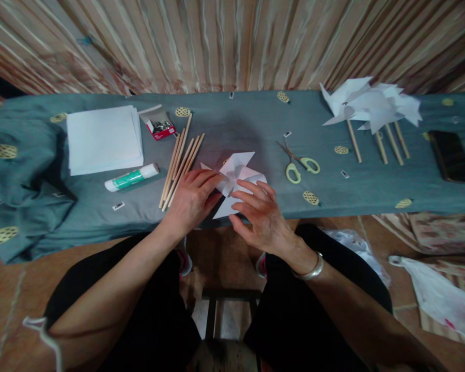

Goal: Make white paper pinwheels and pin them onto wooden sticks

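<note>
The glue stick [132,179] has a green label with pale marks too small to read, and the print on the red box [165,135] is no clearer. Small black-and-white tags [118,205] patterned on the cloth of the counter [313,113] cannot be read either.

The box stands open, showing metal pieces, between a stack of white paper [104,138] and loose wooden sticks [181,173]. Those sticks lie just beside the left hand [194,195], which overlaps some of their lower ends in this view. Green-handled scissors [294,157] rest with parted blades to the right; farther over are pinwheels on sticks [372,101] and a dark phone [451,156]. A curtain [232,46] hangs behind.

A white paper pinwheel [235,164] is at the counter's near edge, between the hands. The left hand is half curled, fingertips at its middle; whether they grip it cannot be told. The right hand [260,212], below a silver bracelet [313,269], is loosely open, fingers bent and spread over the paper blades
</note>
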`<state>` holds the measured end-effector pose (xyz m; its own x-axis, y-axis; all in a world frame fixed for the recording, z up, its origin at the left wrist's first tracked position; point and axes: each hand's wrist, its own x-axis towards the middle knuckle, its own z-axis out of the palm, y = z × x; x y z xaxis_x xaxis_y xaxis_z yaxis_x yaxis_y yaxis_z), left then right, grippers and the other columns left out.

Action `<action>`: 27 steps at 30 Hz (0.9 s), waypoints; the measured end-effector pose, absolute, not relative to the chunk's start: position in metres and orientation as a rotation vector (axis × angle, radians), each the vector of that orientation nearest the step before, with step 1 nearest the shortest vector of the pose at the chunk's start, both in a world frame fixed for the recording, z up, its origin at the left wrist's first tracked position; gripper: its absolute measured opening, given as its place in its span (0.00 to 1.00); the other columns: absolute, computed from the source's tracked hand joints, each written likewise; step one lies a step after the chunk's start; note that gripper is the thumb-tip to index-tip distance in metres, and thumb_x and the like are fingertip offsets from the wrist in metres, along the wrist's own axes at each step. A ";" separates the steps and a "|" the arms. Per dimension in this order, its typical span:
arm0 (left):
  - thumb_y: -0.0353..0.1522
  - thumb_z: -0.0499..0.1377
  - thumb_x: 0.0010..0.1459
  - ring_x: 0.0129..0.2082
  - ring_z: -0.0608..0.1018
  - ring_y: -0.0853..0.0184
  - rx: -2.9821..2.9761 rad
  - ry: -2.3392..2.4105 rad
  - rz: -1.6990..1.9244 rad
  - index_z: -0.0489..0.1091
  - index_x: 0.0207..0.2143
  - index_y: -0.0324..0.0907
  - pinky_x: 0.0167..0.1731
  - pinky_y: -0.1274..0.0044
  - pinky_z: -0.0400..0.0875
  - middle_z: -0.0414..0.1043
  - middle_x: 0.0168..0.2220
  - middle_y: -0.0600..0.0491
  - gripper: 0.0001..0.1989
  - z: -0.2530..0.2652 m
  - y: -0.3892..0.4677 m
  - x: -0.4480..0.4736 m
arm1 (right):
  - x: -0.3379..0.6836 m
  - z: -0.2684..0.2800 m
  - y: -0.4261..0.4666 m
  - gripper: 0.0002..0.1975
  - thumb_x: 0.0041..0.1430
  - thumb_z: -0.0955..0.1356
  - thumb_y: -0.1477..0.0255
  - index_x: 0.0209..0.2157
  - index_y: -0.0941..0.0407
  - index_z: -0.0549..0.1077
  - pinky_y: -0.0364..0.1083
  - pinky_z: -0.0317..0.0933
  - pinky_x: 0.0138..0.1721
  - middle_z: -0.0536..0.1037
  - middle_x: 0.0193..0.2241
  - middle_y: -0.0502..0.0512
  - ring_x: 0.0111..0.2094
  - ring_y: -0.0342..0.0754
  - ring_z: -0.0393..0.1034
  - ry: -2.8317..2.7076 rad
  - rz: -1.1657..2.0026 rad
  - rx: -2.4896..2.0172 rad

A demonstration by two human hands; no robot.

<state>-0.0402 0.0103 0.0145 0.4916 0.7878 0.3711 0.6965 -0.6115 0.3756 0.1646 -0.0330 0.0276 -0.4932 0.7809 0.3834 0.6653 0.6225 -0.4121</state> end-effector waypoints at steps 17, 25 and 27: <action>0.32 0.61 0.59 0.52 0.75 0.55 2.500 1.303 0.750 0.69 0.53 0.36 0.53 0.61 0.71 0.73 0.52 0.41 0.20 0.019 0.009 -0.037 | 0.199 0.028 -0.005 0.14 0.63 0.64 0.67 0.49 0.54 0.73 0.60 0.59 0.59 0.75 0.54 0.60 0.57 0.56 0.68 -1.912 0.380 -1.479; 0.35 0.64 0.56 0.55 0.74 0.55 2.179 1.466 0.866 0.66 0.57 0.41 0.56 0.60 0.69 0.71 0.55 0.42 0.26 0.023 0.008 -0.043 | 0.195 0.014 0.013 0.27 0.56 0.68 0.64 0.56 0.56 0.68 0.59 0.70 0.48 0.79 0.48 0.62 0.47 0.59 0.75 -1.739 0.677 -1.580; 0.36 0.64 0.56 0.55 0.74 0.55 2.052 1.450 0.922 0.64 0.58 0.42 0.55 0.60 0.70 0.69 0.56 0.41 0.28 0.020 0.008 -0.043 | 0.191 0.013 0.016 0.28 0.53 0.69 0.67 0.56 0.56 0.68 0.58 0.70 0.47 0.79 0.47 0.61 0.46 0.59 0.76 -1.745 0.666 -1.579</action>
